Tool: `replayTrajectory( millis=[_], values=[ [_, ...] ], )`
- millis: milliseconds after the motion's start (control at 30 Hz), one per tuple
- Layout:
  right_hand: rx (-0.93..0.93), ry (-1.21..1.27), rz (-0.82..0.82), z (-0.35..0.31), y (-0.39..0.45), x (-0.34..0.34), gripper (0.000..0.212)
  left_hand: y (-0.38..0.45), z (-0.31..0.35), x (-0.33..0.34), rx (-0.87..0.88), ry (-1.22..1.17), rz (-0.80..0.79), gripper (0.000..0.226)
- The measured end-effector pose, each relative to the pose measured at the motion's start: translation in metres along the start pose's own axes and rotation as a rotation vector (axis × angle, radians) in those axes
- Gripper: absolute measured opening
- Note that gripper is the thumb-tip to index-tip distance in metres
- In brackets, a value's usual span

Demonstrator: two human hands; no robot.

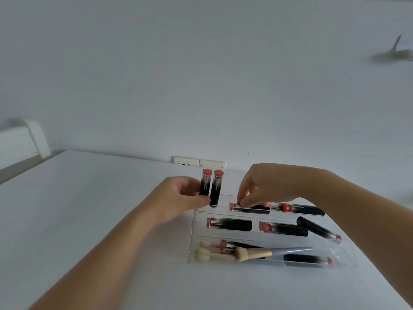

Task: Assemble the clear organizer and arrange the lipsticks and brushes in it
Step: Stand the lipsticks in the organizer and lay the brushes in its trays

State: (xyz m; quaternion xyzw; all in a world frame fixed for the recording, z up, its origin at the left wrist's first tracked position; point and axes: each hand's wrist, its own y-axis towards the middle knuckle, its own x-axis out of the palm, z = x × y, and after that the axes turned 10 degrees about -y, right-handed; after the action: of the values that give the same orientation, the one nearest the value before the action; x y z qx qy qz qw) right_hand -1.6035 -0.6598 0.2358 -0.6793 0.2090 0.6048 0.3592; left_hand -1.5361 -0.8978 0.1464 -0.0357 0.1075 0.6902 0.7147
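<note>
A clear tiered organizer (192, 233) sits on the white table. Two black lipsticks with pink tops stand upright at its back left; my left hand (182, 195) grips the left one (205, 182), and the other (216, 186) stands just beside it. My right hand (259, 186) pinches the pink end of a lipstick (250, 209) lying in the back row. Several more lipsticks lie in the back and middle rows. The front row holds a cream-bristled brush (268, 253) with a grey-blue handle, two small sponge applicators (204, 250) and more lipsticks.
The white table (89, 209) meets a white wall with a double socket plate (197, 162) right behind the organizer. A white ledge (22, 142) juts out at the far left. A blurred grey object (391, 54) shows at the upper right.
</note>
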Motion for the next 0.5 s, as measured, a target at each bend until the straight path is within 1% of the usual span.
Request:
replayTrajectory(
  millis=[100, 300, 367, 500],
  values=[
    [0.012, -0.101, -0.058, -0.0006, 0.0011, -0.0042, 0.014, 0.0, 0.0007, -0.0002, 0.001, 0.015, -0.01, 0.038],
    [0.021, -0.226, -0.143, -0.0061, 0.0015, -0.0089, 0.018, -0.0007, 0.0009, 0.0005, 0.0, -0.005, -0.01, 0.033],
    [0.017, -0.23, -0.148, -0.0067, 0.0004, -0.0092, 0.018, -0.001, 0.0016, 0.0008, 0.0, -0.004, -0.01, 0.029],
    [0.013, -0.132, -0.098, -0.0027, -0.0037, -0.0061, 0.015, -0.0021, 0.0024, 0.0003, -0.005, 0.0, -0.008, 0.026]
  ],
)
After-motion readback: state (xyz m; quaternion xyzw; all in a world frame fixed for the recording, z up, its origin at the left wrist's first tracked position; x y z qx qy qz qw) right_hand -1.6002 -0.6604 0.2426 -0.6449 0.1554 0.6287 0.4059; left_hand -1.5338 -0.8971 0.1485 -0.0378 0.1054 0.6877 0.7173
